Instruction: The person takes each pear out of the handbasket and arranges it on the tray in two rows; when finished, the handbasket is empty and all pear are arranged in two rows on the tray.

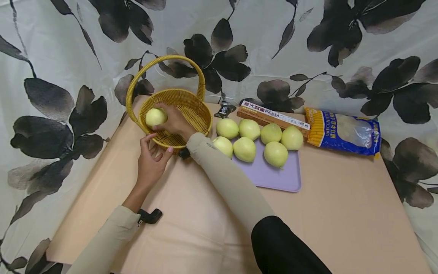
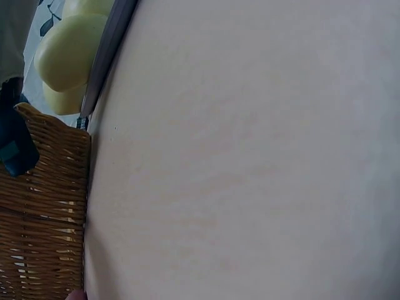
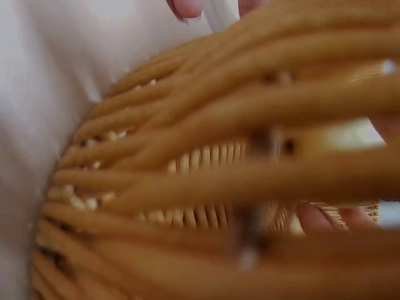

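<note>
A yellow wicker basket (image 1: pixel 196 108) with a tall hoop handle (image 1: pixel 174 58) stands at the back left of the table. Reaching over its front rim, my right hand (image 1: pixel 173 121) grips a pale yellow-green round fruit (image 1: pixel 155 117) at the basket's left inner side. My left hand (image 1: pixel 150 164) is at the front left of the basket, fingertips at the rim and thumb near the outer wall. In the left wrist view, the woven wall (image 2: pixel 47 231) fills the lower left. Close wicker strands (image 3: pixel 206 181) block much of the right wrist view.
Several similar fruits (image 1: pixel 244 149) sit on a purple tray (image 1: pixel 282 182) right of the basket. Behind them lie a pasta box (image 1: pixel 273 121) and a small black packet (image 1: pixel 225 109). A blue and yellow pasta bag (image 1: pixel 342 131) lies farther right. Floral cloth (image 1: pixel 267 57) hangs behind.
</note>
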The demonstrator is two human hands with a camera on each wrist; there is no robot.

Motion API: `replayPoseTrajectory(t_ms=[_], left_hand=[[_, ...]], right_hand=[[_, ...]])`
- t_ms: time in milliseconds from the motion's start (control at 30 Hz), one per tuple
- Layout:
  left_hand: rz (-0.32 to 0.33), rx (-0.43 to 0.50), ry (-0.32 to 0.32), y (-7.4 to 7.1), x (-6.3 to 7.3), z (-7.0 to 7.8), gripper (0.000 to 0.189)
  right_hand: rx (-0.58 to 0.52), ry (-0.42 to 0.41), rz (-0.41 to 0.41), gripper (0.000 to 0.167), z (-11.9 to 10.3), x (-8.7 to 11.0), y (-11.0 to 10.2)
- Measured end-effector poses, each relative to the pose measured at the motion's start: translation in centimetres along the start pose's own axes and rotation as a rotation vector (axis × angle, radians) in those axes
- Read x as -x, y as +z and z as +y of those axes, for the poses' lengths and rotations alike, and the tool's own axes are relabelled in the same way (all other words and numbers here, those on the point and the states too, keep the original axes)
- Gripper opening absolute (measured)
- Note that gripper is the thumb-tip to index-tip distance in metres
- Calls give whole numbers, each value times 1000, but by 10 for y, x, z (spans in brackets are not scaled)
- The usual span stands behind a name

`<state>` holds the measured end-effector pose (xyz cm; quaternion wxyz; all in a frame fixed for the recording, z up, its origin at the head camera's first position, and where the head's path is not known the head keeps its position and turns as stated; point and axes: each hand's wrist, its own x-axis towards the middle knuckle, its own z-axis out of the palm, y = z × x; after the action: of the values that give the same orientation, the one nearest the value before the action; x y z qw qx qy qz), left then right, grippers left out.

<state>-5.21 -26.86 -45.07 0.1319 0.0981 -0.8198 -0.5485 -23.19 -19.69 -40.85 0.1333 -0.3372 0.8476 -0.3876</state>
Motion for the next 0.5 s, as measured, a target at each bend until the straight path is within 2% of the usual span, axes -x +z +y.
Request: replayPoseTrajectory(t_ms=[233,367,500], left_hand=[[4,-3,0,0,1,2,77],[9,-8,-8,1,3,3,77],[10,-11,-2,2,3,4,77]], right_hand=[[-43,31,-61,73,-2,15,-6],[-79,63,-59,77,-2,29,-15],[-47,34,-34,76,0,44,-25]])
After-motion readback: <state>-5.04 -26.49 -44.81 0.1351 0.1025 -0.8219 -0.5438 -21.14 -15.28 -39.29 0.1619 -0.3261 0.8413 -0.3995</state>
